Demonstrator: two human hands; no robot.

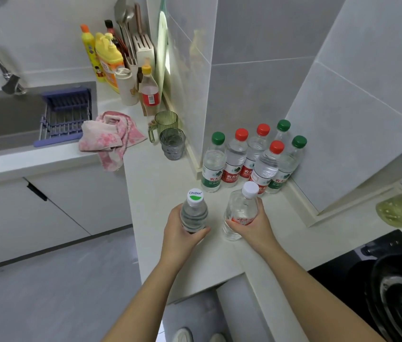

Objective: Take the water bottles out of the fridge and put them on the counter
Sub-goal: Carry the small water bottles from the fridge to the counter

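Note:
My left hand [179,234] grips a clear water bottle with a white and green cap [194,211], upright over the white counter [160,174]. My right hand [251,224] grips a second clear bottle with a plain white cap and a red label [238,213], tilted a little, its base near the counter top. Just beyond them, in the corner by the tiled wall, several water bottles with red and green caps [251,159] stand close together. The fridge is out of view.
Two glass cups [171,139] and a pink towel [111,137] lie further back on the counter. Detergent and sauce bottles [111,60] stand by the wall. A sink [4,119] with a purple rack is at left. A black stove with a pan [397,292] is at right.

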